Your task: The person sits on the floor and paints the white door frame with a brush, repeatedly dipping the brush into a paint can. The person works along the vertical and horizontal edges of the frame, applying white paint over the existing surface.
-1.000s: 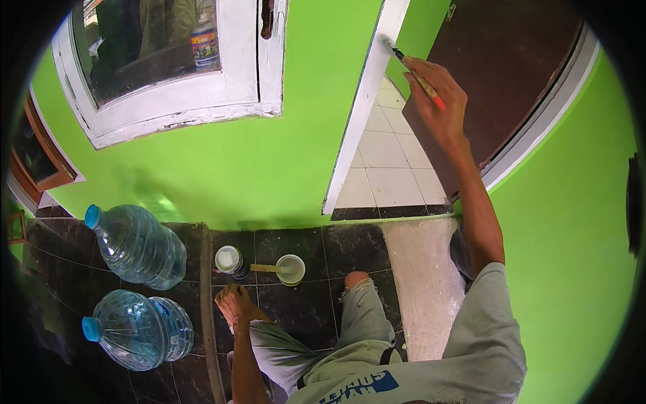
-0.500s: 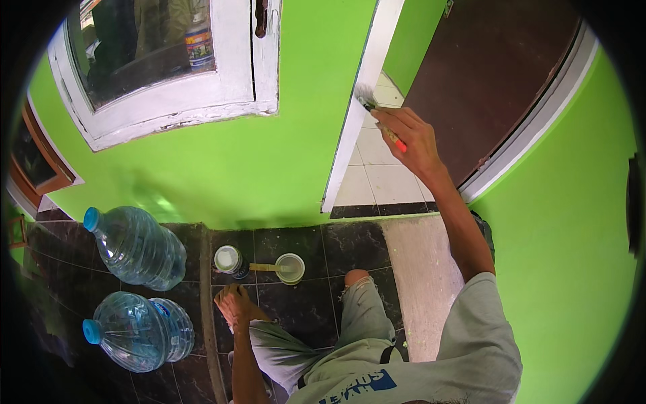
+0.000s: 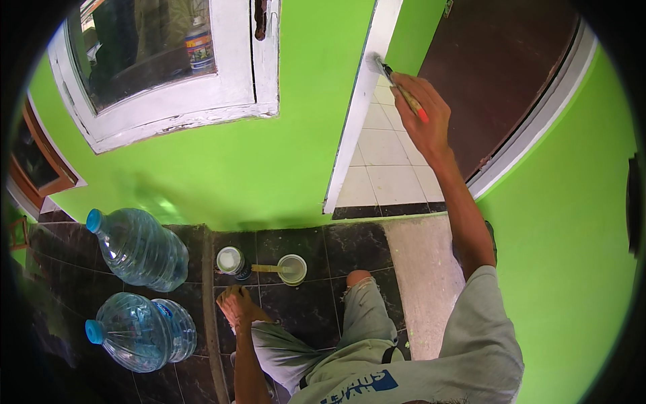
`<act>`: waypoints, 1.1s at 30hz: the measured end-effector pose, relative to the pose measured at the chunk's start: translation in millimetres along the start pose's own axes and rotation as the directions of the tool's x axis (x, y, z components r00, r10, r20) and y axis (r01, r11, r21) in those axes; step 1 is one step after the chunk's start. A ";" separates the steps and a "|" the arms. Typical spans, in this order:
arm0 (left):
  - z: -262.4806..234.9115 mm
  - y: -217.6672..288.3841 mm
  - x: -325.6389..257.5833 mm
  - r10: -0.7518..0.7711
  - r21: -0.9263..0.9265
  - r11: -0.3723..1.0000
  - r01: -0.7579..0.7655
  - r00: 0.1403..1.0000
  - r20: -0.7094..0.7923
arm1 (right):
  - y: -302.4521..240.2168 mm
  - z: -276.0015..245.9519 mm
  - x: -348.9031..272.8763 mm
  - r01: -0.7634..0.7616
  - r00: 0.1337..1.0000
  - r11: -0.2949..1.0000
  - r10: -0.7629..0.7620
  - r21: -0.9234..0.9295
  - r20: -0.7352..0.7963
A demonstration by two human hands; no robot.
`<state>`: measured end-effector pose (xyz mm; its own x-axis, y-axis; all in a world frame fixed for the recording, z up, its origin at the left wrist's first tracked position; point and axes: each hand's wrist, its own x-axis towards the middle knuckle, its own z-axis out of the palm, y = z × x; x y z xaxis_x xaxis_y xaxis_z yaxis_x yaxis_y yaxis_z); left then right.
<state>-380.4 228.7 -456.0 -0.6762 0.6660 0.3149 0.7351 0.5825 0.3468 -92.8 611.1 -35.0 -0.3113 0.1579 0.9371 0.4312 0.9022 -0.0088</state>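
Observation:
My right hand [image 3: 425, 118] is raised at the doorway, closed round a paintbrush [image 3: 406, 94] with a red-tipped handle. The brush's pale bristles touch the white door frame [image 3: 363, 87]. Low on the left, my left hand [image 3: 235, 308] rests by my bent knee, its fingers curled in; whether anything is inside them is hidden. Just beyond it stand a small paint can [image 3: 230, 260] with white on top and a white tub [image 3: 293, 269]. Another brush with a flat wooden handle [image 3: 266, 268] lies across the tub's rim.
Two big clear water jugs with blue caps, one farther [image 3: 141, 249] and one nearer [image 3: 138, 331], are on the dark tiles at left. A white-framed window [image 3: 168, 124] is set in the green wall [image 3: 269, 161]. The brown door [image 3: 498, 81] stands beyond the doorway's pale tiled floor.
My right hand and the paintbrush have moved up along the door frame and slightly right. The left hand stays by the knee.

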 end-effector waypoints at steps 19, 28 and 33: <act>-0.8 0.5 1.5 -0.016 0.013 1.000 0.016 1.000 -0.002 | 23.0 -33.6 85.9 0.053 0.998 0.998 -0.052 -0.027 0.021; -1.1 -1.1 -0.1 0.021 0.022 1.000 -0.021 1.000 -0.002 | 18.7 -21.0 37.5 0.186 0.981 0.976 -0.178 -0.117 0.078; -5.4 7.1 1.0 0.016 0.026 1.000 -0.016 1.000 0.013 | 19.7 -9.1 -26.9 0.151 0.971 0.985 -0.132 -0.086 0.201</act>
<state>-376.1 230.9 -448.5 -0.6639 0.6812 0.3085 0.7469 0.5837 0.3184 -68.2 621.0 -57.2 -0.5291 0.1149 0.8407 0.4499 0.8781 0.1631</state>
